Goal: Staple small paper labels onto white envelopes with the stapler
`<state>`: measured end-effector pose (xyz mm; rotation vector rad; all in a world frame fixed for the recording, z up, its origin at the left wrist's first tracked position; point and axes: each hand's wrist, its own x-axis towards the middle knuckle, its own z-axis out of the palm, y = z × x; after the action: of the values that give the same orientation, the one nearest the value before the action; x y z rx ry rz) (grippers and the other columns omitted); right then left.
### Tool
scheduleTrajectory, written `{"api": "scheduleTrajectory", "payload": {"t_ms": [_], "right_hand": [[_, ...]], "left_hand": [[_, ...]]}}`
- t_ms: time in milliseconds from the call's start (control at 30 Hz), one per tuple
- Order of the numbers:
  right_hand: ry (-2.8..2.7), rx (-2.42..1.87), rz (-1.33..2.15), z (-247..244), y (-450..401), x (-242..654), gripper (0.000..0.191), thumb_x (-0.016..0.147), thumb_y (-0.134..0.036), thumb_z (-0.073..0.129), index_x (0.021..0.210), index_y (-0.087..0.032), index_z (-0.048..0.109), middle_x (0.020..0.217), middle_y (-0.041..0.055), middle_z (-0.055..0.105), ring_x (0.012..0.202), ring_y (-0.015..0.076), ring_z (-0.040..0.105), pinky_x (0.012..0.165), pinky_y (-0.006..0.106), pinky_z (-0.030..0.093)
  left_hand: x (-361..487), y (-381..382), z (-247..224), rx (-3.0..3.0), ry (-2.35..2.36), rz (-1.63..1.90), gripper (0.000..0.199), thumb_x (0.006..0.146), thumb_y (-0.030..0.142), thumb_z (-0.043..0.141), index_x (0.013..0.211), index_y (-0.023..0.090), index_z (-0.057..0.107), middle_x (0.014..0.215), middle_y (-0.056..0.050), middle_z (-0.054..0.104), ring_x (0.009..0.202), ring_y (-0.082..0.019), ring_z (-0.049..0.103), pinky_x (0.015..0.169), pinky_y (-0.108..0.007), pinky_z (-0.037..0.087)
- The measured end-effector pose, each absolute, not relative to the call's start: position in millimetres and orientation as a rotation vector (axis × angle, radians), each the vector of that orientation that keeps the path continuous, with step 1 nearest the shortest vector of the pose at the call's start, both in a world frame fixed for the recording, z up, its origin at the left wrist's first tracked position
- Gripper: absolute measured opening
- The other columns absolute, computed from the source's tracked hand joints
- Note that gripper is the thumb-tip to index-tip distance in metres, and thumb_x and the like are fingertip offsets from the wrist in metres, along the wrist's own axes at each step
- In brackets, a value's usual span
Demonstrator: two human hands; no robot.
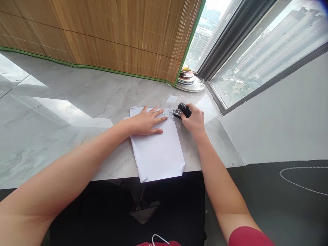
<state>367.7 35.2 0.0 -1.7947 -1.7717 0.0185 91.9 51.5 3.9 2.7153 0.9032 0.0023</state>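
Observation:
A sheet of white paper (pixel 161 153) with folded corners lies on the counter, its near end reaching past the front edge. My left hand (pixel 147 122) is spread flat on the paper's far part, fingers apart. Beside those fingertips, at the far right corner, is a small grey patterned piece (pixel 168 114). My right hand (pixel 194 119) is wrapped round a black stapler (pixel 185 110). The stapler's jaw end points left, at the right edge of the patterned piece; whether the paper is between its jaws I cannot tell.
The grey marbled counter (pixel 107 89) runs along a bamboo blind (pixel 102 34) with a green border. Stacked plates (pixel 191 83) stand in the far corner by the window (pixel 271 58). A white wall (pixel 282 119) bounds the right side. Below the counter's front edge is a black seat or cloth (pixel 102 212).

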Motion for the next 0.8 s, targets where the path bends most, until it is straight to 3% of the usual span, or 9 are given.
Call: {"api": "scheduleTrajectory", "payload": {"t_ms": [133,233,300,367,433,500,567,700,800], "right_hand": [[-1.634,-1.839,-0.052,3,37,370,0.023,0.088,-0.028,0.068,0.109,-0.023,0.074,0.103,0.0124,0.081,0.095,0.0328,0.071,0.088,0.045,0.057],[-1.516,-1.778,-0.142,14,29,357,0.024,0.093,-0.032,0.063,0.112,-0.020,0.073,0.110,0.0169,0.080,0.102,0.0351,0.071,0.088,0.046,0.057],[-1.511,-1.728,-0.101,23,17,339,0.023,0.094,-0.032,0.063,0.112,-0.021,0.072,0.111,0.0166,0.079,0.103,0.0350,0.072,0.089,0.046,0.056],[-1.589,-1.675,0.049,28,1,314,0.017,0.093,-0.032,0.068,0.107,-0.023,0.073,0.105,0.0131,0.080,0.098,0.0333,0.072,0.087,0.044,0.056],[-1.706,-1.619,0.232,26,-15,286,0.012,0.092,-0.030,0.072,0.103,-0.025,0.072,0.098,0.0089,0.080,0.092,0.0304,0.072,0.085,0.041,0.055],[-1.813,-1.580,0.339,20,-29,260,0.009,0.093,-0.026,0.072,0.102,-0.025,0.071,0.099,0.0073,0.079,0.091,0.0282,0.072,0.085,0.040,0.054],[-1.886,-1.578,0.360,13,-35,243,0.009,0.095,-0.023,0.070,0.103,-0.024,0.069,0.104,0.0083,0.078,0.094,0.0276,0.071,0.084,0.039,0.053],[-1.948,-1.462,0.370,14,-26,257,0.019,0.097,-0.037,0.075,0.109,-0.022,0.069,0.110,0.0087,0.076,0.102,0.0267,0.068,0.088,0.036,0.051],[-1.909,-1.506,0.343,18,-8,313,0.033,0.105,-0.043,0.064,0.080,-0.023,0.062,0.079,0.0021,0.066,0.076,0.0186,0.059,0.076,0.031,0.044]], "left_hand": [[93,50,6,2.710,0.925,0.019,0.079,0.108,0.069,0.050,0.177,0.033,0.040,0.189,-0.012,0.016,0.174,-0.045,0.016,0.136,-0.071,0.012],[90,55,11,2.693,0.946,0.240,0.072,0.107,0.067,0.052,0.169,0.031,0.051,0.184,-0.012,0.035,0.170,-0.040,0.029,0.136,-0.064,0.020],[83,63,15,2.594,1.077,0.658,0.055,0.111,0.058,0.046,0.149,0.025,0.068,0.166,-0.014,0.059,0.154,-0.033,0.052,0.130,-0.052,0.036],[69,74,18,2.336,1.306,1.153,0.047,0.114,0.047,0.038,0.110,0.020,0.076,0.126,-0.015,0.077,0.120,-0.028,0.069,0.108,-0.041,0.052],[52,86,17,2.009,1.503,1.446,0.053,0.114,0.045,0.039,0.072,0.022,0.061,0.081,-0.010,0.068,0.082,-0.023,0.066,0.081,-0.035,0.052],[36,98,13,1.694,1.567,1.552,0.061,0.114,0.044,0.042,0.056,0.023,0.040,0.058,-0.004,0.046,0.060,-0.019,0.049,0.063,-0.033,0.041],[24,108,7,1.447,1.547,1.624,0.063,0.112,0.040,0.047,0.054,0.024,0.029,0.054,-0.002,0.034,0.054,-0.016,0.037,0.056,-0.033,0.031],[19,120,-2,1.260,1.515,1.657,0.060,0.110,0.032,0.048,0.053,0.024,0.030,0.054,0.000,0.032,0.054,-0.015,0.033,0.055,-0.033,0.026],[20,123,-6,1.296,1.526,1.628,0.058,0.109,0.031,0.048,0.054,0.024,0.034,0.054,-0.001,0.036,0.055,-0.015,0.034,0.055,-0.033,0.027]]}}
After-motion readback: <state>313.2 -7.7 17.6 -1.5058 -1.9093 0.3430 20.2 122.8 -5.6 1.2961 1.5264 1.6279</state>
